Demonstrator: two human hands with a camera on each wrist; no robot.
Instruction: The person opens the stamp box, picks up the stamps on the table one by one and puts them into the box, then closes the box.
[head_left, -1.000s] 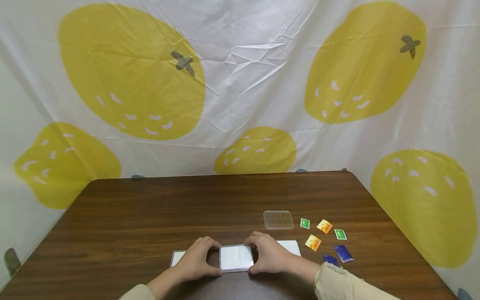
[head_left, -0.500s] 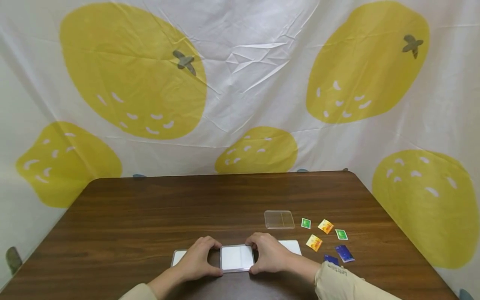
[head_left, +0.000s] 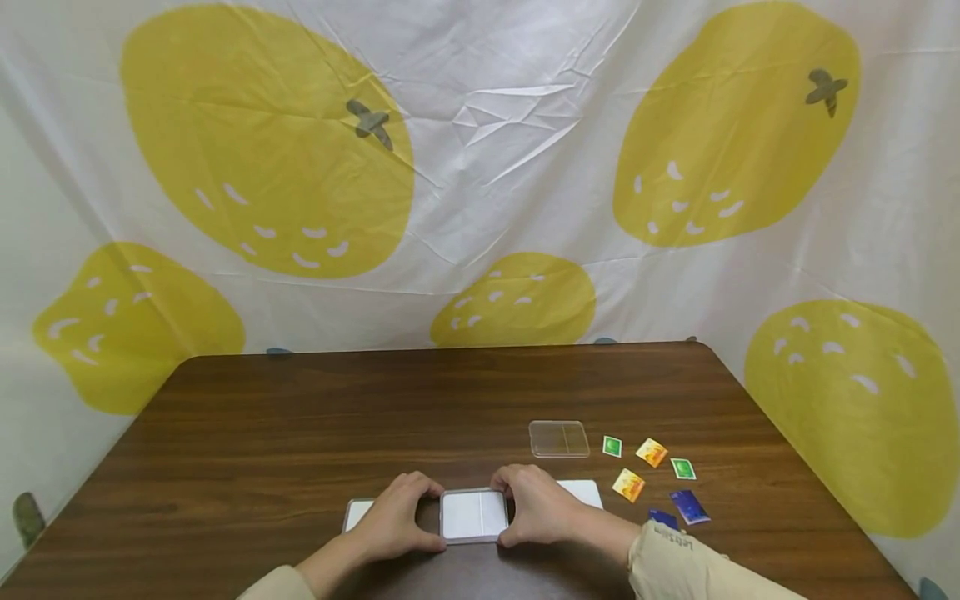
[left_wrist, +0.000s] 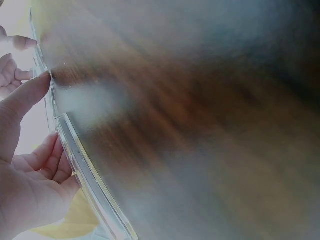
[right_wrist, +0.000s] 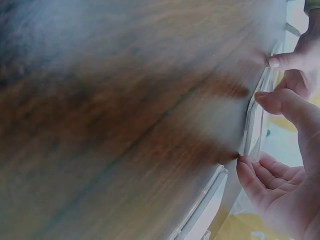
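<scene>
A shallow clear plastic case (head_left: 472, 517) with a white inside lies flat at the near middle of the table. My left hand (head_left: 390, 521) grips its left side, thumb at the near corner and index finger at the far corner. My right hand (head_left: 538, 510) holds the right side the same way. In the right wrist view, the thumb and fingers of my right hand (right_wrist: 280, 195) meet the case's edge (right_wrist: 252, 125). Partly hidden behind my left hand is another white-filled case (head_left: 355, 514). A white rectangular piece (head_left: 581, 493) shows behind my right hand.
An unfilled clear lid or tray (head_left: 558, 439) lies farther back. To its right are small green squares (head_left: 612, 447), orange squares (head_left: 652, 452) and dark blue packets (head_left: 688, 506), one partly behind my right sleeve. A lemon-patterned cloth (head_left: 517, 300) hangs behind the brown table (head_left: 337, 408).
Both hands keep their grip on the case. The whole head view has shifted very slightly; a vertical line on the case's white inside now shows more clearly.
</scene>
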